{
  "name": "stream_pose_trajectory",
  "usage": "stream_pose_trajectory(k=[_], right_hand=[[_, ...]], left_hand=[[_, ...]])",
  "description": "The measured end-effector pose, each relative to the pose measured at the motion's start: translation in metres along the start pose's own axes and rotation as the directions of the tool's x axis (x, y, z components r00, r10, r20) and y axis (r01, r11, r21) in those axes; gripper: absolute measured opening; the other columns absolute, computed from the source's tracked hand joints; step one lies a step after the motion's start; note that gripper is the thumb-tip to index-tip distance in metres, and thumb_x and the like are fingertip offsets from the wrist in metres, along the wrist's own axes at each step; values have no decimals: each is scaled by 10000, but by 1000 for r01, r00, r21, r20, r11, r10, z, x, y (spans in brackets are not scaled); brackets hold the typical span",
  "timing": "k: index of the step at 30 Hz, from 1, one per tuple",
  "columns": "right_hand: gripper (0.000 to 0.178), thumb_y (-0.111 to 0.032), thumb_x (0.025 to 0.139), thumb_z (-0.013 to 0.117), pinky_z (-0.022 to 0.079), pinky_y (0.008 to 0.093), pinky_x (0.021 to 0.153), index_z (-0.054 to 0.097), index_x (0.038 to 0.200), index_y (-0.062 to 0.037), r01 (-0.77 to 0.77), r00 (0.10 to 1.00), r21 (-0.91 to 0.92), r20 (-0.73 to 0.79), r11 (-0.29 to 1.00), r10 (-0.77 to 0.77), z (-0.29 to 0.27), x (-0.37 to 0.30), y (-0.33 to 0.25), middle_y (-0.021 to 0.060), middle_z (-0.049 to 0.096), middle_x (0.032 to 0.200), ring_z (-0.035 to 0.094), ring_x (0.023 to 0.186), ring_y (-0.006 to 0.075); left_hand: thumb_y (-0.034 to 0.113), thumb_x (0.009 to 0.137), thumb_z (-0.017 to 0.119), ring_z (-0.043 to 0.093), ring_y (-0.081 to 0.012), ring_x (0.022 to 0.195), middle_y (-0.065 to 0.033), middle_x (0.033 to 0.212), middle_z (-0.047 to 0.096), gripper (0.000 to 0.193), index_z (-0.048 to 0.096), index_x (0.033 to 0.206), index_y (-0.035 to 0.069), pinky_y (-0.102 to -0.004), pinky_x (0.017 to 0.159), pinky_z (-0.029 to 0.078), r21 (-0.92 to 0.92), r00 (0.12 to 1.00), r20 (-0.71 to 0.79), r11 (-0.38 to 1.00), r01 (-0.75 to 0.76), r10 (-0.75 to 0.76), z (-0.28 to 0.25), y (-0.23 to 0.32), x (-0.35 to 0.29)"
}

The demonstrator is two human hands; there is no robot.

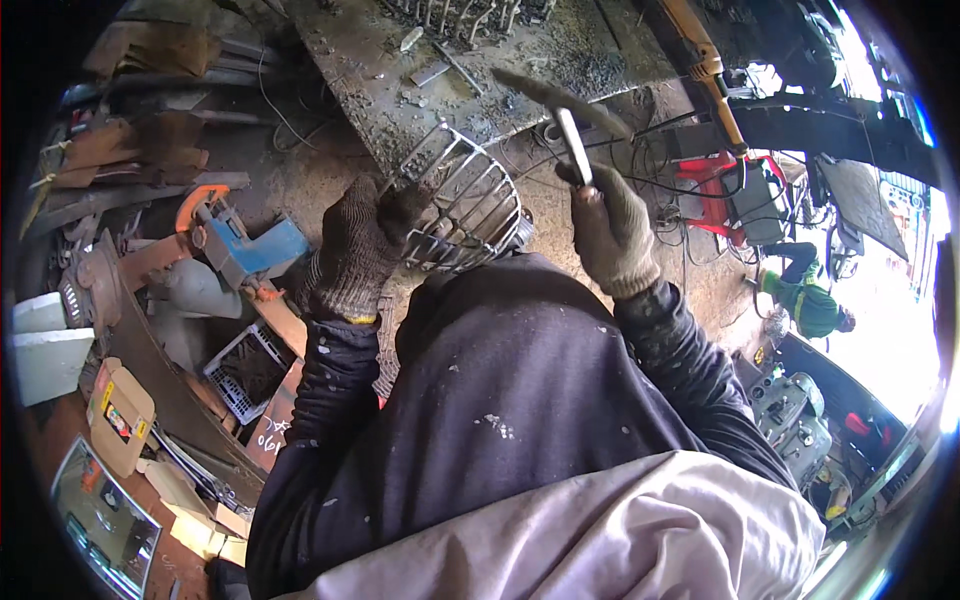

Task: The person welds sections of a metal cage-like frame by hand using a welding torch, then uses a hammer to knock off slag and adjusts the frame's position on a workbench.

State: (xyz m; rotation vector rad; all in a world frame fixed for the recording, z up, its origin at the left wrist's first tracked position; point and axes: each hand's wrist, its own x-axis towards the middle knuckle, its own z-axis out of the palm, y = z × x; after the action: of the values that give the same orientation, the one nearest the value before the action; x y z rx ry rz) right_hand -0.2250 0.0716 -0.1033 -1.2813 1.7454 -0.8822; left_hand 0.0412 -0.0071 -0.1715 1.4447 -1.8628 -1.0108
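My left hand (352, 238), in a dark, dirty knitted glove, is closed on the left side of a round cage of welded metal bars (470, 205). The cage lies tilted in front of my lap, by the near edge of a worktable. In my right hand (612, 222), also gloved, is the pale metal handle of a chipping hammer (574, 142). Its long, dark, tapered head is raised above and to the right of the cage, apart from it. My left fingertips are partly lost against the dark glove and bars.
Debris and metal scraps litter the worktable (370, 60). A yellow angle grinder (708, 68) hangs at its right. Cables trail near a red stool (708, 190). A blue and orange machine (255, 245) stands left, above a plastic crate (248, 372). Another person in green (808, 300) crouches far right.
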Motion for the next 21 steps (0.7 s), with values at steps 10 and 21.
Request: stream_pose_trajectory(k=[10, 21], right_hand=[[270, -203, 962, 510, 495, 405, 662, 592, 1116, 3, -10, 993, -174, 112, 985, 30, 19, -5, -11, 206, 628, 787, 651, 741, 349], [300, -221, 959, 516, 503, 433, 672, 576, 1152, 0, 97, 994, -238, 64, 966, -84, 25, -12, -24, 205, 643, 794, 654, 758, 378]], left_hand=[[390, 860, 709, 623, -327, 624, -182, 675, 612, 401, 614, 843, 0, -402, 579, 463, 3, 987, 54, 989, 151, -151, 1, 6, -4], [435, 874, 679, 604, -363, 619, -198, 671, 596, 450, 600, 780, 2, -422, 566, 444, -12, 993, 20, 993, 119, -119, 7, -10, -6]])
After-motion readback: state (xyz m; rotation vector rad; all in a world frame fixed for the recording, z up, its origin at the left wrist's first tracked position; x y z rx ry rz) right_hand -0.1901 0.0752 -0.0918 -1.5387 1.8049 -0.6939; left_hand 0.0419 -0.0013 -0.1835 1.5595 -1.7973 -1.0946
